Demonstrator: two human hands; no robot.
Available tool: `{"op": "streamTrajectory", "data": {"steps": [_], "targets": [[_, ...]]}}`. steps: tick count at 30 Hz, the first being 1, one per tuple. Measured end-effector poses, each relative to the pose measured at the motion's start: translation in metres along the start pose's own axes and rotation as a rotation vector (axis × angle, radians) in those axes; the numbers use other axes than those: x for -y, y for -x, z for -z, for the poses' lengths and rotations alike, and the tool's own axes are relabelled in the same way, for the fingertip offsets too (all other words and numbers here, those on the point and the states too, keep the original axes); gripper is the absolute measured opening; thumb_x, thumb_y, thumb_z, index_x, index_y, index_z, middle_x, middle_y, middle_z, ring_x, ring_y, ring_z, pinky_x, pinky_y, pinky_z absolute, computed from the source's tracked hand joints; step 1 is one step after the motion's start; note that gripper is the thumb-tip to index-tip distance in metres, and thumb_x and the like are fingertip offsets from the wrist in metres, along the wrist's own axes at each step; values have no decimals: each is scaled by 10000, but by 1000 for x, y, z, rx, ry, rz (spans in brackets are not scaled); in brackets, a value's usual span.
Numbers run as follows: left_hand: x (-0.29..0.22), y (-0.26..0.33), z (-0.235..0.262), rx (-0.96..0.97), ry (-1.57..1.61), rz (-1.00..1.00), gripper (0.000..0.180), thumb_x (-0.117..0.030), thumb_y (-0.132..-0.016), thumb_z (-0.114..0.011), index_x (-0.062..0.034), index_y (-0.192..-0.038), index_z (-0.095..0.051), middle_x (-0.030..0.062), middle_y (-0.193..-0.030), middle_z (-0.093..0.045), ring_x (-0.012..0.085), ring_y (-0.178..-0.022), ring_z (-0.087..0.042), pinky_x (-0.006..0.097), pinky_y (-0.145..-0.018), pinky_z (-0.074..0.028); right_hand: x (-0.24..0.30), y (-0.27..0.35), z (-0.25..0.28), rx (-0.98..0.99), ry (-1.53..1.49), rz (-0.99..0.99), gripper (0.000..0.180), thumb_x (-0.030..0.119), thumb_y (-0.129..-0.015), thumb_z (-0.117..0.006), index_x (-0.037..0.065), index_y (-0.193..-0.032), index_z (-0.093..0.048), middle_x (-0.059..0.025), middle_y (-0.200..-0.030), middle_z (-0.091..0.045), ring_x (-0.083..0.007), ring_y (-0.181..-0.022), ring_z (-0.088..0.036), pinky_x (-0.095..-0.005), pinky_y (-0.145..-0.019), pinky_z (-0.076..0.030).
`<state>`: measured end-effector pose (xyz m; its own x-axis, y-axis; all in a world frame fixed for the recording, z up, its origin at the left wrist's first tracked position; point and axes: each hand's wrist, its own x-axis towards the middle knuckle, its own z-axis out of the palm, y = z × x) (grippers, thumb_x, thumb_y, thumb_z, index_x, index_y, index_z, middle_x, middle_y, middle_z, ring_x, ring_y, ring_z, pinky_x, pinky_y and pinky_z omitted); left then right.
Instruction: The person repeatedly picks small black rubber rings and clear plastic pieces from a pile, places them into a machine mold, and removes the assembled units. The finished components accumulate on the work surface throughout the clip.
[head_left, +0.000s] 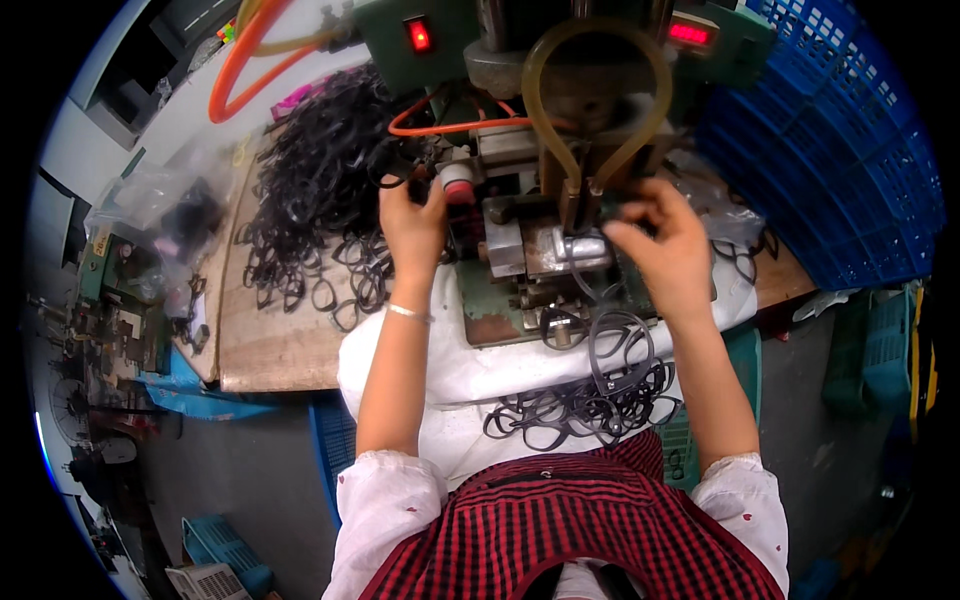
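My left hand (410, 228) is raised at the machine's left side, its fingers curled at a black eyeglass frame (388, 166). Just right of its thumb is a round red push button (459, 191) with a pale collar. My right hand (658, 245), smeared by motion, hovers beside the metal clamp block (580, 250) on the machine's bed; its fingers are bent, and whether they hold anything is unclear. Dark eyeglass frames (618, 345) hang at the front of the bed, above more frames (585, 410) lying on the white cloth in my lap.
A large heap of black frames (310, 180) covers the wooden table (275, 355) to the left. A yellowish hose (600, 35) loops down to the green machine (385, 30), beside an orange hose (235, 85). A tall blue crate (830, 150) stands at right.
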<state>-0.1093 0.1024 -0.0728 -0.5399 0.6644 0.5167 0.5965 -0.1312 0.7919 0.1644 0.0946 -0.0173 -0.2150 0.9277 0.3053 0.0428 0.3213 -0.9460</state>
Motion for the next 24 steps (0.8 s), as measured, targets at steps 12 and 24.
{"op": "streamTrajectory", "data": {"steps": [12,24], "targets": [[96,25,128,-453,258,153,114,-103,-946,-594,-26,-1030,-596,32,-960,-633,101,-831,-587,242,-721,-475,3,1,-36,-50,-466,-118,530,-61,-772,-663,-68,-1261,-459,-61,-870,-637,-110,-850,-584,-232,-821,-448],[115,32,155,453,-873,-4,146,0,-739,-640,0,-869,-706,183,-913,-643,334,-795,-639,403,-718,-508,-24,11,16,-117,-109,37,368,-24,-858,-578,-38,-1224,-553,-117,-1158,-633,-176,-1096,-579,-287,-971,-423]]}}
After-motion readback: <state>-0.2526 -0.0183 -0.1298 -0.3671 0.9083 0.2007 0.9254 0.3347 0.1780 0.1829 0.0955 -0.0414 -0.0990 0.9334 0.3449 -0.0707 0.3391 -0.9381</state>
